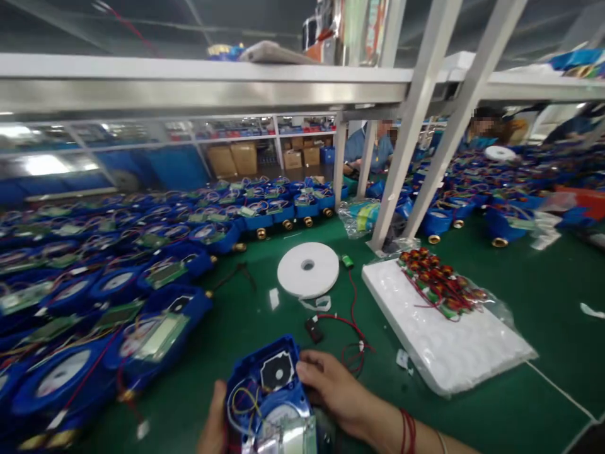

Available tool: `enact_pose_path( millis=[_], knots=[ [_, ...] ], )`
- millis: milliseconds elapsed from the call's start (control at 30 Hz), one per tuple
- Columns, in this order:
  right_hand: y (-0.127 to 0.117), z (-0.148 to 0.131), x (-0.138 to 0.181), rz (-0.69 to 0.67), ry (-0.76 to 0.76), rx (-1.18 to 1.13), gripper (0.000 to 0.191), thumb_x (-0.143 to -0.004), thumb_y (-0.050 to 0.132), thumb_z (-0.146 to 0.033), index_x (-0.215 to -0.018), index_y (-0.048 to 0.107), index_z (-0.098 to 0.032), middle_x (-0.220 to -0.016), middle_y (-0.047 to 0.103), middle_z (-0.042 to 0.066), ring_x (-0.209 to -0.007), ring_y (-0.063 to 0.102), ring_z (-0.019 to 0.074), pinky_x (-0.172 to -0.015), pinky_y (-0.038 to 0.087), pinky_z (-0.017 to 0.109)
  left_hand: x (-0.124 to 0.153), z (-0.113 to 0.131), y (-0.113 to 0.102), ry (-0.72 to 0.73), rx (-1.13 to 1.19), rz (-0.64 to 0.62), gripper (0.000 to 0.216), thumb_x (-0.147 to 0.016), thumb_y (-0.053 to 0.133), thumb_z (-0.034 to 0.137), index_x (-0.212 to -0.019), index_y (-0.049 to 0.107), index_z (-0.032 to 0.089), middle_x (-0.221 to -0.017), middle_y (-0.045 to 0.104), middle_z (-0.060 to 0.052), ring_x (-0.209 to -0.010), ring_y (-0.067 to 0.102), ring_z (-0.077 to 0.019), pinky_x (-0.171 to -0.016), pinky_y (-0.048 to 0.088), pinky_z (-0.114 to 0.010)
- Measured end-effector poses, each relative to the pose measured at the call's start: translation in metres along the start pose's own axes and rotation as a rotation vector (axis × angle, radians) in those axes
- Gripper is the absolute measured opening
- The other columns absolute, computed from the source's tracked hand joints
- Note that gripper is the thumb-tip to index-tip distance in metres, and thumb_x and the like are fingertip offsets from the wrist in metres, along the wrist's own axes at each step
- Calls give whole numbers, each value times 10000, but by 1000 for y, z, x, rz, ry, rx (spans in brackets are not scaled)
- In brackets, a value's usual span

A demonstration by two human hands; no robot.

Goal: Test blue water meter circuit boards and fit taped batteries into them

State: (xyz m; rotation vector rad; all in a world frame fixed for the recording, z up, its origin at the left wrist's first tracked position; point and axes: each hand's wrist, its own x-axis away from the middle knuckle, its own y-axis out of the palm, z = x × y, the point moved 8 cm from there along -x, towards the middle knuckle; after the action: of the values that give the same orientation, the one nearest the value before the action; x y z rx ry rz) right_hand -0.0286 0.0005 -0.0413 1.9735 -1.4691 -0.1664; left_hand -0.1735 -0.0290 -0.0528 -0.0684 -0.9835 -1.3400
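A blue plastic meter housing (pixel 299 369) lies between my two hands at the bottom of the view, its open side up. Inside it show a black plate with a white edge, a white round part, loose yellow wires and a green circuit board (pixel 293 435) with a pale display. My right hand (pixel 333 388) grips its right side, thumb on the rim. At the left edge my left hand (pixel 213 419) holds it too, partly cut off by the frame. Just beyond lies a small black part (pixel 313 330) with red wires (pixel 347 320).
Rows of similar blue housings (pixel 177 315) with brass fittings fill the left. A white tape roll (pixel 308 270) lies ahead. Right stands a white foam tray (pixel 406 328) carrying wired coils (pixel 437 277). Metal posts (pixel 401 132) support a shelf (pixel 203 88) overhead. Other people sit beyond.
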Motion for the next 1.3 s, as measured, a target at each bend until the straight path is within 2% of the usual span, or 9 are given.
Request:
enact_pose_path(
  millis=[100, 267, 433, 567, 800, 1100, 1300],
  knots=[
    [4, -4, 4, -21, 10, 8, 441, -675, 770, -457, -900, 601, -118, -823, 588, 43, -724, 563, 141, -721, 448, 286, -8, -5, 8, -88, 129, -128, 667, -750, 610, 563, -1246, 531, 124, -1127, 650, -149, -1086, 571, -352, -986, 399, -502],
    [8, -6, 4, -47, 16, 13, 397, -737, 728, -442, -938, 602, -123, -858, 608, 60, -738, 570, 139, -718, 450, 275, -7, -4, 15, -88, 266, -231, 608, -766, 616, 528, -1203, 561, 109, -1109, 659, -145, -1114, 556, -330, -997, 390, -473],
    [7, -3, 4, -54, 25, 5, 382, -774, 705, -421, -983, 594, -121, -903, 619, 72, -785, 579, 144, -722, 440, 261, -6, -1, 13, -48, 267, -207, 616, -774, 611, 524, -1251, 523, 145, -1113, 662, -124, -1101, 567, -321, -998, 385, -473],
    [3, 0, 4, -28, 42, 17, 418, -768, 710, -423, -1033, 579, -127, -915, 623, 74, -816, 583, 160, -724, 437, 270, -7, -5, 11, -73, 247, -200, 659, -751, 627, 545, -1238, 534, 112, -1092, 668, -138, -1092, 570, -333, -997, 386, -469],
    [4, 0, 5, -26, 45, 3, 403, -759, 714, -429, -1005, 576, -141, -887, 625, 54, -791, 589, 165, -735, 436, 284, -7, 1, 15, -8, 222, -232, 668, -778, 590, 551, -1288, 488, 132, -1135, 646, -147, -1073, 581, -342, -1019, 349, -503],
    [7, -4, 5, -51, 37, 13, 373, -796, 683, -409, -1027, 577, -136, -926, 634, 73, -833, 600, 183, -767, 445, 307, -8, 0, 13, 0, 260, -206, 565, -791, 593, 519, -1144, 592, 78, -1074, 671, -159, -1073, 583, -335, -1022, 356, -487],
    [10, -6, 7, -67, 25, 11, 361, -810, 670, -399, -1033, 586, -128, -941, 635, 77, -844, 601, 180, -782, 449, 310, -6, 1, 14, -13, 262, -222, 532, -824, 558, 502, -1158, 580, 88, -1089, 667, -146, -1056, 596, -319, -1016, 370, -478]
  ],
)
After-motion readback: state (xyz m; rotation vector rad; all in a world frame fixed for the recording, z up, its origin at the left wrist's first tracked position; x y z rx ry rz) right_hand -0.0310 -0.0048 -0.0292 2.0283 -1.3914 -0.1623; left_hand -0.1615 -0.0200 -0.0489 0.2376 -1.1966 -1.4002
